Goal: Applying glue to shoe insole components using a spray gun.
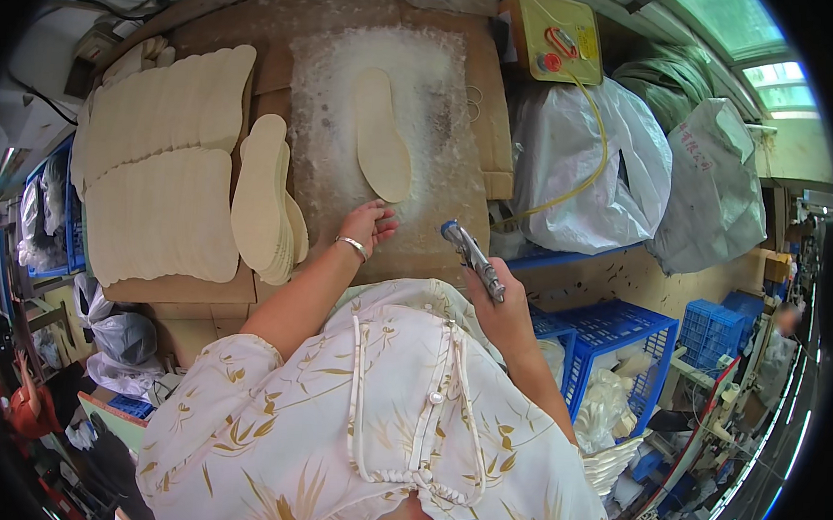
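Observation:
A single cream insole [382,136] lies lengthwise on a work sheet [317,95] coated with whitish residue. Just below its near end, my left hand [369,227] is open, its fingers loosely apart and close to the insole's edge; I cannot tell if they touch it. My right hand [501,297] is closed round a silver spray gun [474,259] with a blue tip, which points up and left toward the sheet. A small pile of loose insoles [267,205] sits left of the sheet. Beyond it, overlapping insoles [160,209] are fanned out in two rows.
A yellow canister [573,66] with a red cap stands at the back right, a yellowish hose [598,166] curving down from it. White sacks [565,117] bulge beside the table's right edge. Blue crates [620,322] stand lower right. Another person [32,400] is at far left.

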`<action>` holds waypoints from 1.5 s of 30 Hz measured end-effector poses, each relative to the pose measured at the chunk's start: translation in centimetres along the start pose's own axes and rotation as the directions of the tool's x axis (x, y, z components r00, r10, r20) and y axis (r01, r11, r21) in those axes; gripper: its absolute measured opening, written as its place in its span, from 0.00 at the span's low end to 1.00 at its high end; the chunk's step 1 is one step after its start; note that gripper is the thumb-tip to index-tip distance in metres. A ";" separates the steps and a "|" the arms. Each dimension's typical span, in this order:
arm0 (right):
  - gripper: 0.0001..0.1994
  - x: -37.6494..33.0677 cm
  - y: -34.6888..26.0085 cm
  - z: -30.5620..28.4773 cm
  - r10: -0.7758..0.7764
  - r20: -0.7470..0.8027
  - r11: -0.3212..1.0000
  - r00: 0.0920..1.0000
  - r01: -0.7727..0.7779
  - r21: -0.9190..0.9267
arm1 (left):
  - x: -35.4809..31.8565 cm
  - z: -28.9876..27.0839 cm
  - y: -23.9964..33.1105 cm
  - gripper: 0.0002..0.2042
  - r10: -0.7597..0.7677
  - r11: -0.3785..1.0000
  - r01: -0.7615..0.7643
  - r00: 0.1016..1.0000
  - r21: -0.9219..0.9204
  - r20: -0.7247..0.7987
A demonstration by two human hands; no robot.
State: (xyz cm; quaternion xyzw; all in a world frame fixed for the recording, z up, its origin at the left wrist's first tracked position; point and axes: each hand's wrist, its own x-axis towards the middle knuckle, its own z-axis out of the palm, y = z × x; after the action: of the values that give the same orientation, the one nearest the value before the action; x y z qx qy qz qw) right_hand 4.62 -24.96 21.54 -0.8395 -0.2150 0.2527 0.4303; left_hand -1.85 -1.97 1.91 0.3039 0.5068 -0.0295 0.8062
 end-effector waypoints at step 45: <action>0.10 5.3 -1.3 2.8 0.075 0.214 0.978 0.974 -0.113 0.175 | -20.4 -24.6 21.6 0.13 0.821 0.569 -0.729 0.478 0.381 -0.312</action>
State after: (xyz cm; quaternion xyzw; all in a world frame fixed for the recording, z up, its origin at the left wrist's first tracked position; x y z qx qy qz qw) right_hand 6.87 -19.52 19.93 -0.7742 -0.1936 0.3774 0.4697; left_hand -23.69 23.08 21.52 0.5757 0.4813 0.3620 0.5531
